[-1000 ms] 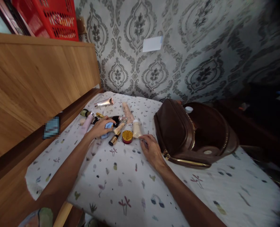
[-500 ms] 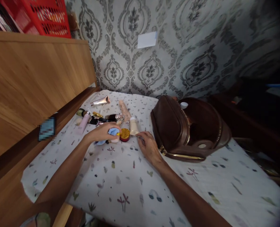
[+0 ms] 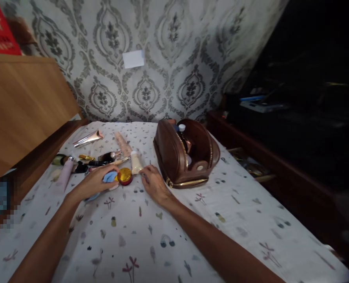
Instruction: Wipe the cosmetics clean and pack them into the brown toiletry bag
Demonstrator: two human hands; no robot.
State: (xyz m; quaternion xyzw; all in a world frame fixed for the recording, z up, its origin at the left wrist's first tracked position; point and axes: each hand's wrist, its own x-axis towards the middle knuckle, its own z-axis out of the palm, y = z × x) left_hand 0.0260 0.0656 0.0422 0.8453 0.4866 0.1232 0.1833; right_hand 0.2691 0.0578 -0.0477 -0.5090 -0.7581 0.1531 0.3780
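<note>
My left hand (image 3: 96,181) is closed around a soft light blue cloth (image 3: 110,177), part of which also shows below the palm. A small yellow bit sticks out by its fingertips, right beside a round jar (image 3: 125,176) with a gold lid and dark red base. My right hand (image 3: 155,184) has its fingers closed at the flat lower end of a cream-coloured tube (image 3: 136,163) with a white cap. Behind the hands lie a beige tube (image 3: 122,144), a rose-gold tube (image 3: 88,138), a pink bottle (image 3: 65,175) and several dark cosmetics (image 3: 103,158).
To the right of my right hand a brown leather toiletry bag (image 3: 174,157) stands unzipped, with a white-capped item (image 3: 181,127) inside. A patterned white sheet (image 3: 150,251) covers the surface. A wooden headboard (image 3: 21,106) rises at left; dark furniture (image 3: 280,165) borders the right side.
The camera view has turned to the right, so everything sits further left in the picture. Both hands stay close to the jar and the cream tube.
</note>
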